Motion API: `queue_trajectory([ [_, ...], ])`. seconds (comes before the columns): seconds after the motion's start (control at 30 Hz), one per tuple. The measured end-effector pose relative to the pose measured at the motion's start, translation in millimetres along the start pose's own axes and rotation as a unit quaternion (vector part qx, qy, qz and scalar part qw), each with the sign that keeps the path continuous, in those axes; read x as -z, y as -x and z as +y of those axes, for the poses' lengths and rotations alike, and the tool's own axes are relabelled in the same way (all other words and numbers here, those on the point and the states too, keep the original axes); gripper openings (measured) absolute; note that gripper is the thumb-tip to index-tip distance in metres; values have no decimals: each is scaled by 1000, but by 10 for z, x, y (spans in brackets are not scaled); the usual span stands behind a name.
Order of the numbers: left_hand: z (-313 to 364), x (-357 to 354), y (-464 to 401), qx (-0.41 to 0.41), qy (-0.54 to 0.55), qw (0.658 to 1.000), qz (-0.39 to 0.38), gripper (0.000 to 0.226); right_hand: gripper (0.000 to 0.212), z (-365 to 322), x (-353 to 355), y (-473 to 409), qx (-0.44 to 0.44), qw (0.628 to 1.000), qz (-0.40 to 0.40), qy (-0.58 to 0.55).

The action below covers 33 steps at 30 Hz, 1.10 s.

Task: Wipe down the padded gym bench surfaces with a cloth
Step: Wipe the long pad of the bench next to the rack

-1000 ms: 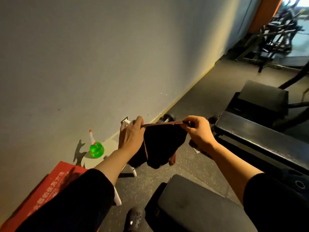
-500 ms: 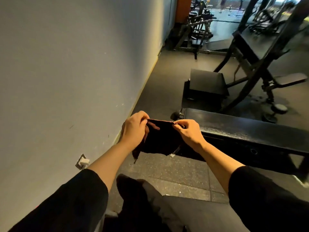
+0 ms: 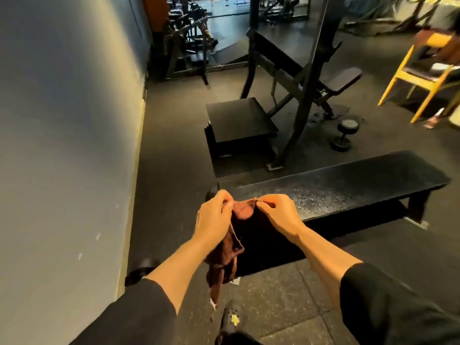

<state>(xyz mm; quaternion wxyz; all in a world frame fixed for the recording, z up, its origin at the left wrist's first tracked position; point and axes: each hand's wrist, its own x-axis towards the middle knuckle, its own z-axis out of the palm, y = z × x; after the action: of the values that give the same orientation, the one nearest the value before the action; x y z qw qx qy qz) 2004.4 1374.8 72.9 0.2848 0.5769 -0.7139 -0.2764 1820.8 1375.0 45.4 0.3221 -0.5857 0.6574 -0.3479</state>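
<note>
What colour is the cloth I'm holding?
Reddish brown, plain with no pattern; the cloth shows best in the head view, the only one.

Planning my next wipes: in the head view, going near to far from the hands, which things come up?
cloth held in both hands → flat bench → black step platform → incline bench seat.

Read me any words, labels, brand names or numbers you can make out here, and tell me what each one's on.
No text can be read.
White tag on the brown cloth: too small and blurred to read.
Yellow mark on the black shoe: a shape, no letters legible.
Flat bench, dumbbell, yellow chair: no markings visible.
</note>
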Motion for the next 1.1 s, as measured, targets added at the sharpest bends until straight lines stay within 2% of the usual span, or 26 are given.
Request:
queue_trajectory([
  [0.07,-19,-181,-589,-3,-13,999,-38,13,15,201,205,-384,-54,998,35,-2],
  [0.17,241,-445,-1276,-23,-9,995,-93,14,16,360,666,-744,-90,993,72,2],
  [0.3,928,-924,-1987,-121,-8,981,-149,15,14,521,1419,-901,-128,978,163,10],
  [0.43,1787,-1564,-2484,-235,6,952,-195,4,12,799,2149,-807,-158,943,291,15],
  [0.57,2520,-2280,-2746,-315,41,918,-237,6,14,1148,2780,-757,-203,895,398,21],
  [0.8,3290,-3691,-3324,-355,55,874,-326,9,13,2073,3796,-1142,-258,882,394,18],
  [0.97,3847,-4514,-3926,-294,65,884,-357,23,14,2735,4687,-1588,-288,877,384,10],
  [1.1,4371,-5106,-4223,-275,76,882,-374,37,13,3167,5354,-1962,-267,880,393,-15],
])
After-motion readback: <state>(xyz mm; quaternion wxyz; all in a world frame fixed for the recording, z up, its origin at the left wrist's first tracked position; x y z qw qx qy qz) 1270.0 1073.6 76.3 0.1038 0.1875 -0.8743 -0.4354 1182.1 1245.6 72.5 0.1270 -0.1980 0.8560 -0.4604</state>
